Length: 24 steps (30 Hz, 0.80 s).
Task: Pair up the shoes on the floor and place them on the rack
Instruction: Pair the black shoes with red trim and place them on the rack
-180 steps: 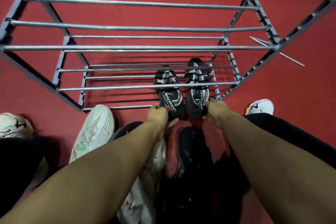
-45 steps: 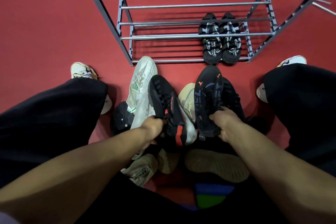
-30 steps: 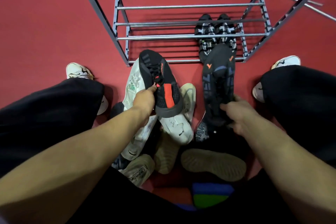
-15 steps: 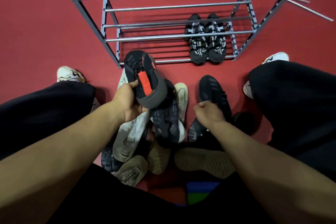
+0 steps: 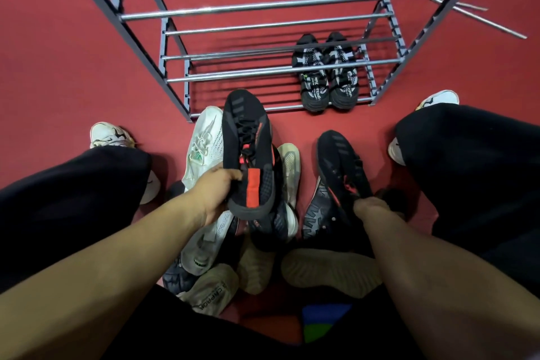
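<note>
My left hand (image 5: 217, 188) grips the heel of a black shoe with an orange stripe (image 5: 247, 152), held above the pile with its toe toward the rack. My right hand (image 5: 369, 207) grips the heel of a matching black shoe with orange marks (image 5: 339, 166), its toe also pointing at the rack. A metal shoe rack (image 5: 263, 70) stands ahead on the red floor. On its lowest shelf, at the right, sits a black-and-white pair (image 5: 327, 73).
A pile of loose shoes lies between my knees: a white shoe with green logo (image 5: 204, 140), a pale shoe (image 5: 290, 164), a tan sole (image 5: 330, 272), a white "CAMPRO" shoe (image 5: 213, 289). Loose metal rods (image 5: 479, 19) lie right of the rack. My own white shoes (image 5: 109, 134) flank the pile.
My left hand has turned its shoe from sole-up to top-up. My right hand has taken hold of the second black shoe by the heel and lifted it a little.
</note>
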{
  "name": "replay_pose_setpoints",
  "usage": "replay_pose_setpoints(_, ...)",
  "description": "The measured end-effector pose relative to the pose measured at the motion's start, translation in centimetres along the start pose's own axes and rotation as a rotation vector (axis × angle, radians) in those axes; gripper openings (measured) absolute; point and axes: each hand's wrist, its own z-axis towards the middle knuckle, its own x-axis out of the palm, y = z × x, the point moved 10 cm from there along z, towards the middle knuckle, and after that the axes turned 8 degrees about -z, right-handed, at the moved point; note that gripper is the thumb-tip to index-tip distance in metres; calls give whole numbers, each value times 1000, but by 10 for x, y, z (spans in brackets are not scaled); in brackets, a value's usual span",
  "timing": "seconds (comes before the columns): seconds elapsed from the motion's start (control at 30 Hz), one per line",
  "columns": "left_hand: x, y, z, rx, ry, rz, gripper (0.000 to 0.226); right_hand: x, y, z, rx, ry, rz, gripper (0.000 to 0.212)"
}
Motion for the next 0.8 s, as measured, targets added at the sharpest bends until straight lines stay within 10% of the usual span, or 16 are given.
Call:
replay_pose_setpoints(0.6,23,-20,-7,1,118,-306,35,14,94,-134,-399,444,597,33)
replay_pose_setpoints(0.8,39,-35,-18,19,265,-398,31,-7,113,-175,-613,267,347,38)
